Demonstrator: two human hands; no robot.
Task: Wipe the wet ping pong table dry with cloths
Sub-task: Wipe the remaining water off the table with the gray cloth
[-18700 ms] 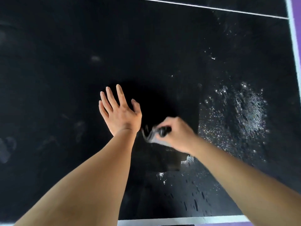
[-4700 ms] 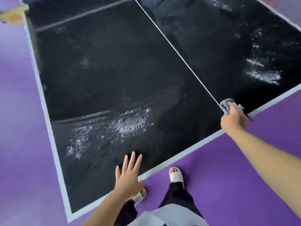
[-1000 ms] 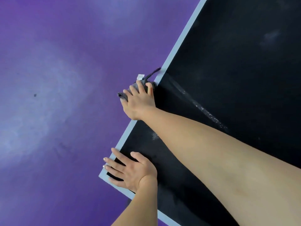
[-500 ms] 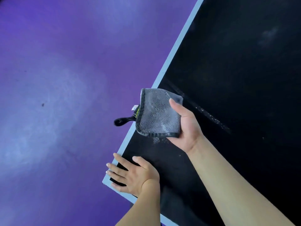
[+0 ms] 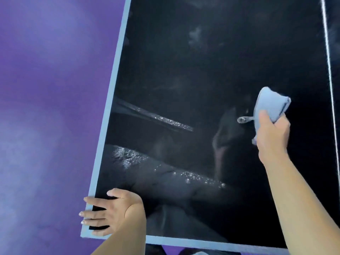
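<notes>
You were between strokes — right hand (image 5: pixel 272 133) clenched round the cloth (image 5: pixel 270 105), left hand (image 5: pixel 110 212) spread flat on the table (image 5: pixel 184 70) corner — and the droplet bands (image 5: pixel 132 155) seemingly wanted the next pass.

**Hidden and cut off**

The desk (image 5: pixel 202 70) runs past the top and right frame edges. The right hand (image 5: pixel 272 133) covers the lower part of the motion-blurred cloth (image 5: pixel 270 105). Both forearms leave the bottom edge. Whether the cloth touches the desk is unclear.
</notes>
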